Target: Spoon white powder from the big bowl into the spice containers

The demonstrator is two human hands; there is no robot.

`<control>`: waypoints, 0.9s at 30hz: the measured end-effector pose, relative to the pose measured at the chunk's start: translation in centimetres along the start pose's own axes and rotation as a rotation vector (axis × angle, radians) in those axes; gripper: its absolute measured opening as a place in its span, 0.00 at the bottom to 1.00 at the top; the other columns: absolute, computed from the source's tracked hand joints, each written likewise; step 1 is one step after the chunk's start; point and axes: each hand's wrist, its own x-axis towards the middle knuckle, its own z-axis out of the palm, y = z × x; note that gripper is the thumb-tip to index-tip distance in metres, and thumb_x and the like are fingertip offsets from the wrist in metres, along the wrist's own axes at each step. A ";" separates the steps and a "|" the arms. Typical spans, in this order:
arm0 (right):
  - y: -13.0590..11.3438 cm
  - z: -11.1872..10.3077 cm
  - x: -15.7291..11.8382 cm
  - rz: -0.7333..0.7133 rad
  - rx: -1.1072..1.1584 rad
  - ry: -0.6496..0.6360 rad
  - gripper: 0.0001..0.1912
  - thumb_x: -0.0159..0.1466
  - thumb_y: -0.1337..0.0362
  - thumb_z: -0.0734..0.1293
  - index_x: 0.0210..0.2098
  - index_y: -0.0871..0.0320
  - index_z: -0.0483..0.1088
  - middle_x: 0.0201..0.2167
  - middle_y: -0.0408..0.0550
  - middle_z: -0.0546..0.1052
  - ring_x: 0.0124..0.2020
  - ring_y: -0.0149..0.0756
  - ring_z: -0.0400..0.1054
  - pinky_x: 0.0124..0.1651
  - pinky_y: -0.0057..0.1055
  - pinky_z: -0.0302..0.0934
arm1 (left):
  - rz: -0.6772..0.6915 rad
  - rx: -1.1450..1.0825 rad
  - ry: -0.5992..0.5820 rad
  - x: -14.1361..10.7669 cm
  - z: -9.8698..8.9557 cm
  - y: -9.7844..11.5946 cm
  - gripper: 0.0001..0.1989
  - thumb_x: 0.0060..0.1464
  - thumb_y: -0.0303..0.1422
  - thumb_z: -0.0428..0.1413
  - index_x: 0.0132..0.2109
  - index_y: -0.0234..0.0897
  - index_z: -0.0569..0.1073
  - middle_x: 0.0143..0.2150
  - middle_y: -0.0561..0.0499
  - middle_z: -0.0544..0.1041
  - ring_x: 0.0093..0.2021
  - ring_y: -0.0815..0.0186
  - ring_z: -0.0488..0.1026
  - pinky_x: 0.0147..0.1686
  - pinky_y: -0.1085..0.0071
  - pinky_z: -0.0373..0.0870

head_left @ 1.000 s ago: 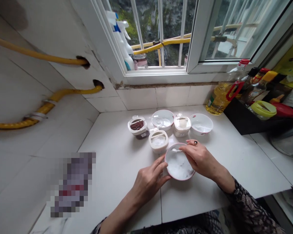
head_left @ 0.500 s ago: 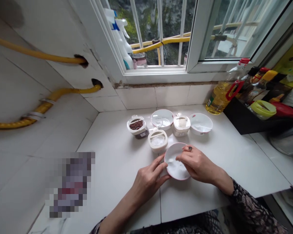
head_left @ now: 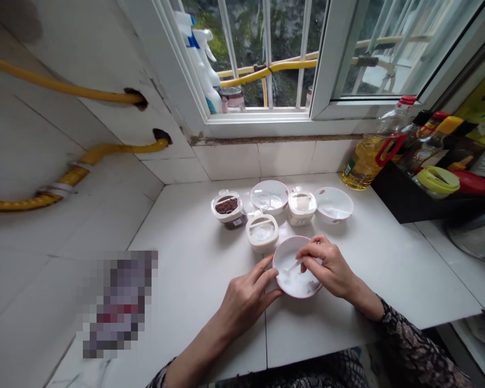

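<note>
A white bowl with a pink rim rests on the counter, with white grainy stuff inside. My left hand grips the bowl's left side, thumb low and fingers along the rim. Over the bowl, my right hand pinches a small white spoon, its tip down in the white stuff. Just behind the bowl stands a lidded-top jar of white grains, flap raised. Beyond are a jar of dark reddish bits and a jar of pale powder.
Two more white bowls, a left one and a right one, sit at the back. An oil bottle and a black rack of condiments stand right. A blurred-out object lies left. Yellow pipes run along the left wall.
My right hand has shifted a little right and turned, so the spoon and more of the white stuff show. My left hand keeps its hold on the bowl.
</note>
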 end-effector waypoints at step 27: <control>1.5 -2.0 0.6 0.542 0.722 0.172 0.07 0.53 0.63 0.67 0.24 0.59 0.76 0.16 0.45 0.76 0.21 0.33 0.66 0.28 0.31 0.62 | 0.031 0.031 0.027 -0.2 0.3 -0.2 0.12 0.66 0.38 0.50 0.46 0.33 0.69 0.54 0.34 0.76 0.43 0.58 0.81 0.29 0.70 0.78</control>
